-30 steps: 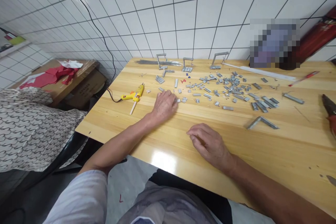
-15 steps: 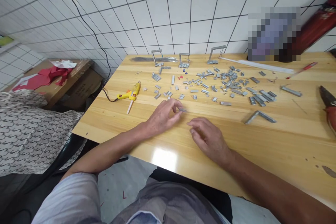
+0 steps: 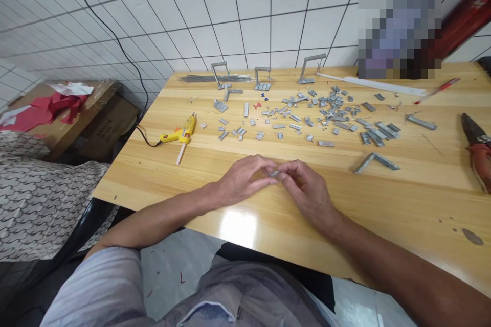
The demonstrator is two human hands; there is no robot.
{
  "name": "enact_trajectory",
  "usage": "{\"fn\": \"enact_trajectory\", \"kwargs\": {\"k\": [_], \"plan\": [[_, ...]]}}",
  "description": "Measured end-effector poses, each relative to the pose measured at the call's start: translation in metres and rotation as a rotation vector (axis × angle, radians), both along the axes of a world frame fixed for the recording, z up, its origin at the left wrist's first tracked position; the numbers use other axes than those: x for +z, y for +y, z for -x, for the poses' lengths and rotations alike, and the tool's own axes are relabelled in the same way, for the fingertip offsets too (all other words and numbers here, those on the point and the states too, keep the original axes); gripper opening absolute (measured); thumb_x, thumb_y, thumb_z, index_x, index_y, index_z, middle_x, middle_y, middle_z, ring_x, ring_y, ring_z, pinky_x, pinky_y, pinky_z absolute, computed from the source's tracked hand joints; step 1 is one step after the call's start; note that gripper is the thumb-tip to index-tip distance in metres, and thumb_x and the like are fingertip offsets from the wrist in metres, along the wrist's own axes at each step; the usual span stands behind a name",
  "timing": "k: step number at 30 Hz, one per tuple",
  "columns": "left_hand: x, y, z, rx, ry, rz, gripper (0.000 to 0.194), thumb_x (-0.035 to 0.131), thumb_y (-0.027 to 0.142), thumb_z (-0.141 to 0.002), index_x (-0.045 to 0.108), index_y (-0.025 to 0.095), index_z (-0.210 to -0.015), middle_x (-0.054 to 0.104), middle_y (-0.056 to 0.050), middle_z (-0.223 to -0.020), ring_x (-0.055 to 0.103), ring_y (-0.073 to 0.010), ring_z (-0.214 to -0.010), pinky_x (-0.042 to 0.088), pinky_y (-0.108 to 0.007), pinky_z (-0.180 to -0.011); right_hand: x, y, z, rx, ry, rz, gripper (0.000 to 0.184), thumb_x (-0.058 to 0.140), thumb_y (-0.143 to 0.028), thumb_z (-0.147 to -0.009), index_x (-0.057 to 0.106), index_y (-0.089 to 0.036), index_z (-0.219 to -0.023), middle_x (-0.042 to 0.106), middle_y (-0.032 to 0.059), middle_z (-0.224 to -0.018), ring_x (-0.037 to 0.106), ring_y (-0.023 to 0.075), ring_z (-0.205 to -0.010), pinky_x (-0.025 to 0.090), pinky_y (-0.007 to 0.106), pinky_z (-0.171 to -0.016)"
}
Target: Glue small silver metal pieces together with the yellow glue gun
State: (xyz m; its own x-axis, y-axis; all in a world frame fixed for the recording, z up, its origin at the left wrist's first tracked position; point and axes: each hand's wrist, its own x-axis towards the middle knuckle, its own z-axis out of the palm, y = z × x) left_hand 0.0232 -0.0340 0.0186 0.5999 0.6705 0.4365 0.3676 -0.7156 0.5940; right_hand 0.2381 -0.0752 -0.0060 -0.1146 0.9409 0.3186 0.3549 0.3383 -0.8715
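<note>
A small grey metal piece (image 3: 274, 173) is pinched between the fingertips of both hands, just above the near part of the wooden table (image 3: 199, 186). My left hand (image 3: 243, 180) grips its left end between thumb and fingers. From the right, the thumb and forefinger of my right hand (image 3: 306, 186) close on the other end. The fingers cover much of the piece, so its exact shape is hard to make out. Beyond the hands lie many similar small grey metal pieces (image 3: 333, 104), some loose and some in little groups.
A yellow glue gun (image 3: 182, 132) lies on the left with its cord. Three small bent metal frames, one of them here (image 3: 263, 79), stand near the tiled wall. At right are an L-shaped metal strip (image 3: 376, 161), a red pen (image 3: 437, 91) and red-handled pliers (image 3: 479, 161).
My right hand has moved left and closed on the metal piece in my left hand. Both hands now meet at it. The view has shifted slightly.
</note>
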Motion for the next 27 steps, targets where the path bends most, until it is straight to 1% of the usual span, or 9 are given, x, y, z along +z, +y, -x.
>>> {"fn": "enact_trajectory", "kwargs": {"k": [2,5,10,14,18,20,22,24,27], "plan": [[-0.004,0.001,-0.001,-0.03,-0.038,0.021,0.028,0.071,0.045,-0.102,0.068,0.02,-0.116,0.079,-0.006,-0.099,0.077,-0.0179,-0.092,0.062,-0.032,-0.084,0.0,0.001,0.0,0.007,0.031,0.061,0.008,0.062,-0.027,-0.102,0.07,-0.024,-0.101,0.077,0.0024,-0.087,0.067,0.0162,-0.071,0.054,0.031,-0.067],[-0.008,0.004,-0.001,-0.063,-0.081,0.076,0.032,0.074,0.047,-0.099,0.07,0.02,-0.114,0.079,-0.007,-0.099,0.077,-0.0179,-0.091,0.062,-0.032,-0.084,0.0,0.003,-0.001,0.028,0.079,0.129,0.012,0.063,-0.03,-0.102,0.072,-0.023,-0.102,0.077,0.0025,-0.086,0.067,0.0163,-0.072,0.053,0.031,-0.067],[-0.008,0.005,0.002,-0.143,-0.102,0.109,0.026,0.07,0.039,-0.104,0.071,0.021,-0.121,0.08,-0.007,-0.102,0.077,-0.0175,-0.095,0.061,-0.031,-0.086,0.001,0.004,-0.001,0.013,0.136,0.176,0.012,0.065,-0.031,-0.1,0.073,-0.022,-0.104,0.077,0.0016,-0.086,0.067,0.0152,-0.071,0.052,0.029,-0.065],[-0.009,0.004,0.005,-0.119,-0.075,0.151,0.024,0.067,0.04,-0.106,0.071,0.02,-0.118,0.08,-0.006,-0.099,0.076,-0.0173,-0.092,0.059,-0.031,-0.085,0.001,0.004,-0.001,0.016,0.113,0.179,0.011,0.065,-0.031,-0.1,0.071,-0.022,-0.103,0.076,0.0017,-0.085,0.066,0.0154,-0.071,0.053,0.029,-0.065],[-0.009,0.004,0.009,-0.012,0.074,0.121,0.021,0.069,0.04,-0.105,0.071,0.021,-0.112,0.08,-0.004,-0.099,0.074,-0.0189,-0.095,0.052,-0.034,-0.09,0.0,0.002,0.0,0.002,-0.008,0.119,0.009,0.064,-0.028,-0.101,0.07,-0.023,-0.105,0.072,0.0004,-0.08,0.062,0.0148,-0.065,0.05,0.029,-0.06],[-0.008,0.005,0.011,0.053,0.19,0.093,0.016,0.072,0.037,-0.102,0.071,0.022,-0.109,0.078,-0.003,-0.096,0.072,-0.0196,-0.095,0.047,-0.035,-0.09,-0.001,0.002,0.001,0.019,-0.118,0.048,0.012,0.062,-0.023,-0.101,0.07,-0.024,-0.109,0.072,0.0015,-0.083,0.064,0.0168,-0.067,0.052,0.032,-0.063],[-0.008,0.006,0.012,0.095,0.305,0.095,0.013,0.074,0.034,-0.101,0.072,0.022,-0.106,0.076,-0.002,-0.094,0.07,-0.0201,-0.094,0.044,-0.035,-0.087,-0.004,0.002,0.002,0.044,-0.236,-0.045,0.019,0.059,-0.018,-0.1,0.069,-0.024,-0.115,0.075,0.0052,-0.092,0.069,0.0217,-0.078,0.056,0.038,-0.074],[-0.008,0.007,0.012,0.098,0.37,0.1,0.012,0.073,0.034,-0.1,0.073,0.023,-0.106,0.076,-0.002,-0.095,0.069,-0.0207,-0.095,0.043,-0.035,-0.087,-0.007,0.003,0.003,0.05,-0.329,-0.128,0.024,0.057,-0.015,-0.099,0.067,-0.024,-0.119,0.077,0.0092,-0.103,0.072,0.0277,-0.094,0.057,0.045,-0.086],[-0.009,0.007,0.012,0.078,0.372,0.097,0.015,0.072,0.035,-0.101,0.073,0.023,-0.11,0.076,-0.004,-0.102,0.069,-0.0219,-0.1,0.044,-0.036,-0.09,-0.011,0.003,0.002,0.008,-0.396,-0.189,0.028,0.056,-0.013,-0.098,0.065,-0.023,-0.122,0.077,0.0115,-0.112,0.07,0.0325,-0.108,0.054,0.05,-0.093]]}}
